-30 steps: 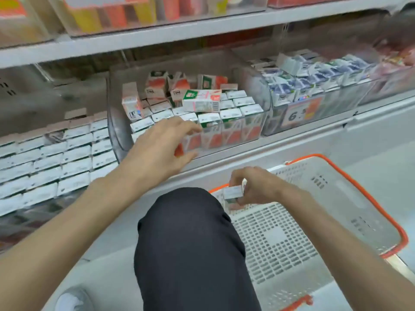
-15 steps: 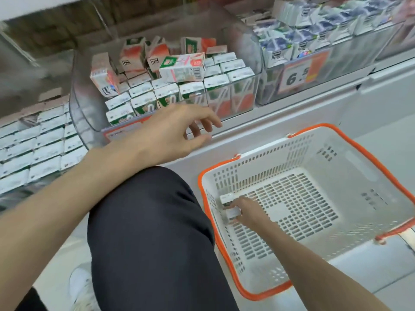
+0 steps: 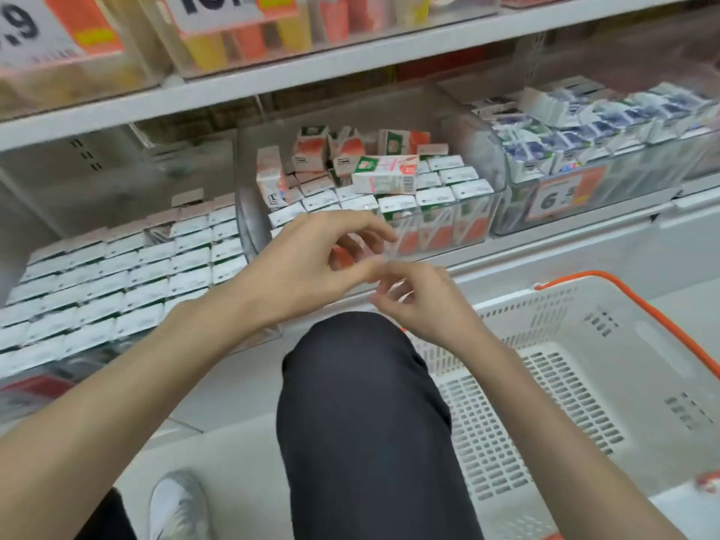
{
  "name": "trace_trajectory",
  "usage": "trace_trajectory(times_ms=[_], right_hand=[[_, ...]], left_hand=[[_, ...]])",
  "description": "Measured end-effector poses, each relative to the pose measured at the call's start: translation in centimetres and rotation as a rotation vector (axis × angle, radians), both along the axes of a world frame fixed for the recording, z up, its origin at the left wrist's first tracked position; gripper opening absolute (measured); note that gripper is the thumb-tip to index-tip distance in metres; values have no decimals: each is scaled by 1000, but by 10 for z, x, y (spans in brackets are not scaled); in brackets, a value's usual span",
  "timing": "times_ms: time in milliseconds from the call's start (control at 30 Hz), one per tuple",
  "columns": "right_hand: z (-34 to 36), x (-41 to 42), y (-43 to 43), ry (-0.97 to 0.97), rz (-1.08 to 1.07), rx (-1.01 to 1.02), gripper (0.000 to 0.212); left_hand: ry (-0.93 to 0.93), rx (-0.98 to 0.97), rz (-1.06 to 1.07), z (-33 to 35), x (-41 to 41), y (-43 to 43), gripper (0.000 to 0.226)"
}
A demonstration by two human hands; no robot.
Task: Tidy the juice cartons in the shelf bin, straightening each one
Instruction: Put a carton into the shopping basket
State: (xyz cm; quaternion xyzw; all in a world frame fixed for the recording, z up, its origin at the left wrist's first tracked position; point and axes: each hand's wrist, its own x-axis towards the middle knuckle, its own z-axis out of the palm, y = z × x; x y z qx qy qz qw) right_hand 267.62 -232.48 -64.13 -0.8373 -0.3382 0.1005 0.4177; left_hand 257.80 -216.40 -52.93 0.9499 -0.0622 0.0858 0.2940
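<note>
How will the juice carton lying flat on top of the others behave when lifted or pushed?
The carton lying flat looks like a stiff box with flat faces, so it should keep its shape and not roll. It rests loose on the upright cartons, so a push would probably slide it.

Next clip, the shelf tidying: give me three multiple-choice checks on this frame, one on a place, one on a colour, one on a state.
1. The 6.5 price tag hangs on:
A the basket
B the blue-carton bin beside the juice bin
C the upper shelf

2. The basket's rim is:
A blue
B green
C orange

3. The topmost carton in the juice bin is:
A upright
B lying on its side
C torn open

Answers:
1. B: the tag fronts the clear bin right of the juice bin.
2. C: an orange edge runs round the white basket.
3. B: its long face points up across the upright cartons.
</note>
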Motion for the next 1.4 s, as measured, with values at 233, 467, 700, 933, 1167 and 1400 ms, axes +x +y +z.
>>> trace_trajectory(times_ms=[233, 467, 700, 933, 1167, 1400], right_hand=[[133, -54, 65, -8, 190, 283, 11], [122, -123, 167, -283, 530, -152, 14], [100, -132, 195, -312, 576, -250, 17], [80, -138, 189, -551, 510, -140, 11], [68, -144, 190, -687, 490, -10, 14], [73, -140, 205, -691, 419, 34, 21]], left_hand=[[-101, 49, 221, 27, -125, 107, 22], [157, 160, 372, 6, -202, 194, 47], [124, 134, 362, -20, -215, 217, 23], [60, 198, 360, -20, -235, 234, 25], [-36, 369, 399, -30, -234, 226, 28], [-130, 454, 449, -25, -225, 228, 28]])
